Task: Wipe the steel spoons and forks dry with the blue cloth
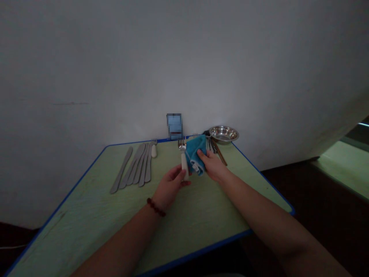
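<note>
My left hand [170, 186] is closed round the white handle of a fork [183, 158], whose metal tines point up and away. My right hand [212, 164] grips a blue cloth [196, 152] pressed against the fork just right of its handle. Both hands hover over the middle of a pale green table [95, 215] with a blue edge. A bead bracelet sits on my left wrist.
Several grey knives [135, 168] lie in a row at the table's left, with a white-handled fork [153, 148] beside them. A steel bowl [224, 134] and more cutlery [216, 149] sit at the far right corner. A small blurred box [174, 126] leans on the wall.
</note>
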`<state>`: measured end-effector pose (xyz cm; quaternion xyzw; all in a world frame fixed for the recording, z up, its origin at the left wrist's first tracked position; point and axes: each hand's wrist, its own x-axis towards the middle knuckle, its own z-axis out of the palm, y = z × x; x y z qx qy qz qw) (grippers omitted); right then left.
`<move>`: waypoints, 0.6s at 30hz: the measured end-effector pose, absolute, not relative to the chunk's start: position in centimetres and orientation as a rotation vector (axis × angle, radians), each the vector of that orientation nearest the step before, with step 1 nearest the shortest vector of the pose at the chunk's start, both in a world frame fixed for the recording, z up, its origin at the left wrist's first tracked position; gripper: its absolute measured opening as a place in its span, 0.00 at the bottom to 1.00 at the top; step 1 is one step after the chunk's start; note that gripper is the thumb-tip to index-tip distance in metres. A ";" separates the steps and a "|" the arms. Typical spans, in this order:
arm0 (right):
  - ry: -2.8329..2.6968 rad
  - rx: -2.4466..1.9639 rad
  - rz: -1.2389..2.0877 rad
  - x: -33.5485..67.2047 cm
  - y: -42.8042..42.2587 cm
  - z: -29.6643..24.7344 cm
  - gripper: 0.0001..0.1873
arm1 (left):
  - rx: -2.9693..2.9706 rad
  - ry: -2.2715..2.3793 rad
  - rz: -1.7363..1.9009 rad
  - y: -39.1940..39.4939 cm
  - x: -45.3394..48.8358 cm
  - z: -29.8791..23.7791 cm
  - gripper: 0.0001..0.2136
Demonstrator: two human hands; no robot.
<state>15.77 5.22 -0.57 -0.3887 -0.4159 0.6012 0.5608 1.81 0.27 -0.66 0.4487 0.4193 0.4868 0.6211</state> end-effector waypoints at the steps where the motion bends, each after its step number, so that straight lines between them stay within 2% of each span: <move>1: -0.967 -0.922 1.441 15.6 5.0 -0.5 0.14 | 1.043 0.959 1.111 0.3 1.8 -0.7 0.15; 7: -0.878 -0.913 1.588 15.2 4.3 0.1 0.12 | 1.130 0.956 1.077 0.3 1.8 -1.1 0.16; 18: -0.799 -0.815 1.709 14.8 3.9 0.3 0.12 | 1.238 1.067 1.111 0.1 2.0 -0.7 0.12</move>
